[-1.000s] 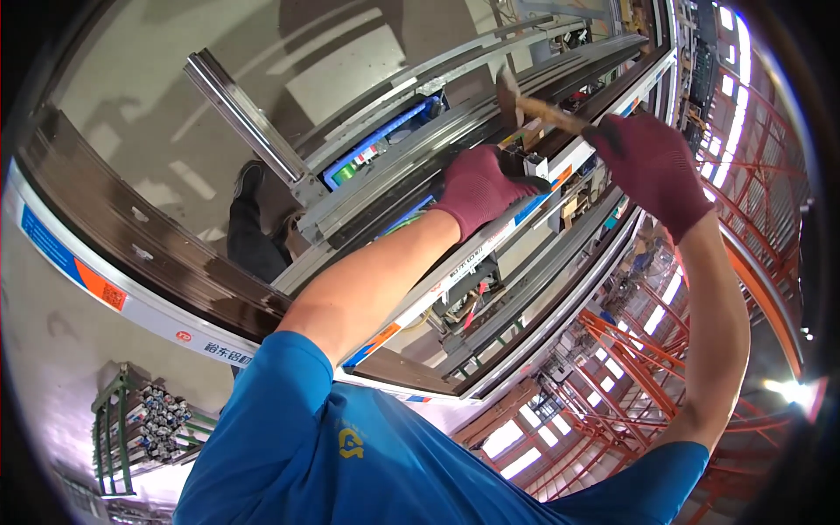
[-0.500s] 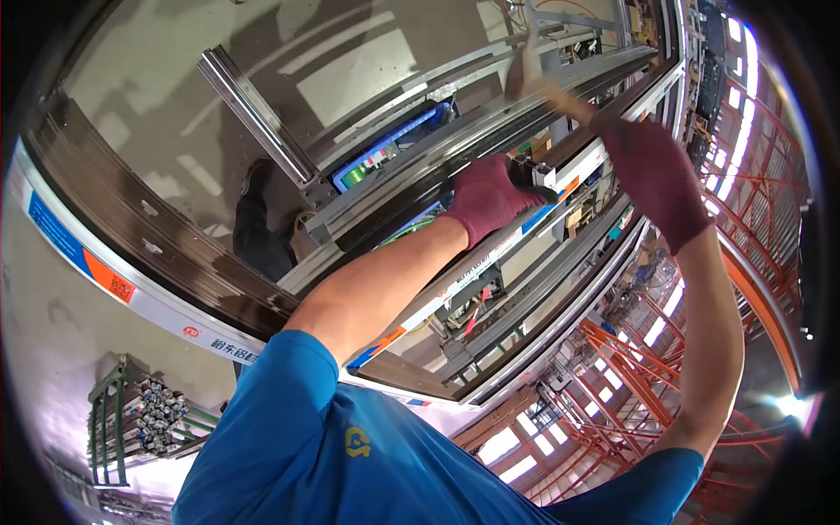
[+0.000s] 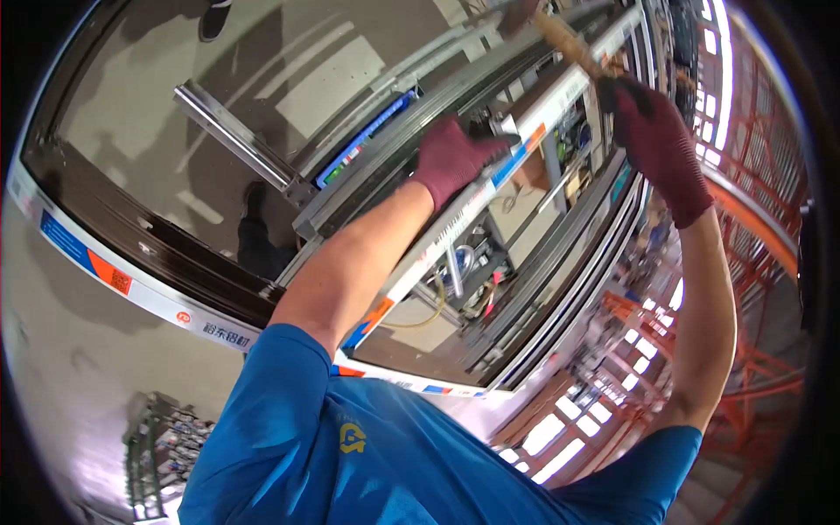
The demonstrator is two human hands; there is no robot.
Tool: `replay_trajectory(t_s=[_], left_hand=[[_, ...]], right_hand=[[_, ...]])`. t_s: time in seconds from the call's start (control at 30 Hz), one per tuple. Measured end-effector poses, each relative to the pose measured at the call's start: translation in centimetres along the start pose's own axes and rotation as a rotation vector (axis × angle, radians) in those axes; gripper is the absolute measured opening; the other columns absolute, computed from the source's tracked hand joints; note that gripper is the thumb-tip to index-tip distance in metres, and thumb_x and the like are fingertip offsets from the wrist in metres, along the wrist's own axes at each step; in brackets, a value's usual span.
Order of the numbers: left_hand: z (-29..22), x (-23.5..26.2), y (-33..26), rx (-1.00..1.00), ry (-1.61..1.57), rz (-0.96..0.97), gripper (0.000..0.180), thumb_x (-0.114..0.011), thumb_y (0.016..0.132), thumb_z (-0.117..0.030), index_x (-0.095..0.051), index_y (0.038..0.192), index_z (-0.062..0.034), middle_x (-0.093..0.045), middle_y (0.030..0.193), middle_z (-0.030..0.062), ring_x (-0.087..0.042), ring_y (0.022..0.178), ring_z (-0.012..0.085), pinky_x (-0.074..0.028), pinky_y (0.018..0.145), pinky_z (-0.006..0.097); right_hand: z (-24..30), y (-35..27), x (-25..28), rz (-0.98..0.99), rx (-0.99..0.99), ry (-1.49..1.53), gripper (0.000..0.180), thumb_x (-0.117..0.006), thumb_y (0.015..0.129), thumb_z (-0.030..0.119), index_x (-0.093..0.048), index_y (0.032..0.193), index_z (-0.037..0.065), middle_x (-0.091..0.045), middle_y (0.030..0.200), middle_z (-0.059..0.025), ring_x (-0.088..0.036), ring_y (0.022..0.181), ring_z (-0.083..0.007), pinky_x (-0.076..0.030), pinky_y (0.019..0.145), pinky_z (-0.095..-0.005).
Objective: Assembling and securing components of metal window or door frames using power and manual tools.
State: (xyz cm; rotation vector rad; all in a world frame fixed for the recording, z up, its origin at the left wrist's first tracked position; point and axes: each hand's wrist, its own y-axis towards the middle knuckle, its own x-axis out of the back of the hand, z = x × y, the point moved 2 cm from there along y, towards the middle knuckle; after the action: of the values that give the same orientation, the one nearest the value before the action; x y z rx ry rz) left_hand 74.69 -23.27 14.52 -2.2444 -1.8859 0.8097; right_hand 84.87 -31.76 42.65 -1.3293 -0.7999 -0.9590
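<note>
You're in a factory hall or workshop that makes aluminium window and door frames. Long metal profiles (image 3: 236,144) and a dark frame (image 3: 149,254) lie across the bench, some with protective tape (image 3: 96,267) on them. Orange steel racking (image 3: 752,236) climbs on your right, with rows of bright windows (image 3: 547,437) beyond it. A rack (image 3: 162,437) of stored parts sits low on your left, over bare concrete floor (image 3: 70,350).

We see maroon gloves on our left hand (image 3: 455,156) and right hand (image 3: 654,140), a brown wooden handle (image 3: 569,42), a white frame bar (image 3: 455,229) with orange and blue patches, and blue sleeves (image 3: 350,437).
</note>
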Motion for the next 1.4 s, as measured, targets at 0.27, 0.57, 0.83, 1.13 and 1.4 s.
replay_trajectory(t_s=[0.27, 0.57, 0.83, 1.13, 1.4], left_hand=[[-8.6, 1.1, -6.1, -0.24, 0.283, 0.118, 0.046, -0.091, 0.077, -0.039, -0.076, 0.092, 0.0017, -0.078, 0.087, 0.014, -0.074, 0.079, 0.0193, -0.057, 0.075, 0.035], [0.5, -7.5, -22.9, 0.235, 0.779, 0.775, 0.058, -0.083, 0.086, -0.048, -0.072, 0.116, 0.0, -0.074, 0.106, 0.0201, -0.072, 0.105, 0.0362, -0.055, 0.091, 0.045], [-3.3, 1.4, -27.1, -0.642, 1.578, 0.117, 0.078, -0.085, 0.084, -0.03, -0.052, 0.146, 0.0029, -0.055, 0.145, 0.0294, -0.052, 0.136, 0.0451, -0.044, 0.114, 0.049], [0.4, 9.4, -28.0, -0.266, 1.477, -0.049, 0.058, -0.079, 0.093, -0.024, -0.059, 0.141, -0.0002, -0.072, 0.111, 0.0223, -0.072, 0.1, 0.0317, -0.055, 0.089, 0.041], [-0.4, 8.5, -28.0, -0.137, 1.533, -0.178, 0.063, -0.081, 0.086, -0.027, -0.061, 0.14, -0.0004, -0.072, 0.113, 0.0227, -0.07, 0.105, 0.042, -0.055, 0.092, 0.048]], right_hand=[[-6.9, -17.5, -8.9, -0.222, -0.076, 0.586, 0.068, -0.09, 0.08, 0.007, -0.057, 0.138, -0.002, -0.068, 0.116, -0.0039, -0.063, 0.104, -0.0105, -0.052, 0.089, -0.0276], [-15.2, -35.9, -31.2, -0.08, -0.448, 1.49, 0.044, -0.073, 0.098, 0.025, -0.059, 0.135, 0.004, -0.07, 0.097, -0.0025, -0.062, 0.075, -0.0089, -0.05, 0.064, -0.0263], [-41.3, -42.6, -50.3, -0.042, -0.734, 0.545, 0.053, -0.079, 0.092, 0.038, -0.066, 0.126, 0.0, -0.075, 0.113, -0.025, -0.071, 0.107, -0.0441, -0.055, 0.092, -0.05], [-50.3, -37.8, -59.1, 0.21, -0.667, 0.139, 0.066, -0.077, 0.083, 0.05, -0.059, 0.136, 0.015, -0.073, 0.118, -0.0204, -0.07, 0.112, -0.0421, -0.055, 0.097, -0.0527], [-33.7, -23.3, -55.0, -0.182, -0.397, 0.583, 0.064, -0.076, 0.091, 0.042, -0.058, 0.14, 0.004, -0.067, 0.133, -0.0163, -0.067, 0.118, -0.0384, -0.051, 0.1, -0.0492]])
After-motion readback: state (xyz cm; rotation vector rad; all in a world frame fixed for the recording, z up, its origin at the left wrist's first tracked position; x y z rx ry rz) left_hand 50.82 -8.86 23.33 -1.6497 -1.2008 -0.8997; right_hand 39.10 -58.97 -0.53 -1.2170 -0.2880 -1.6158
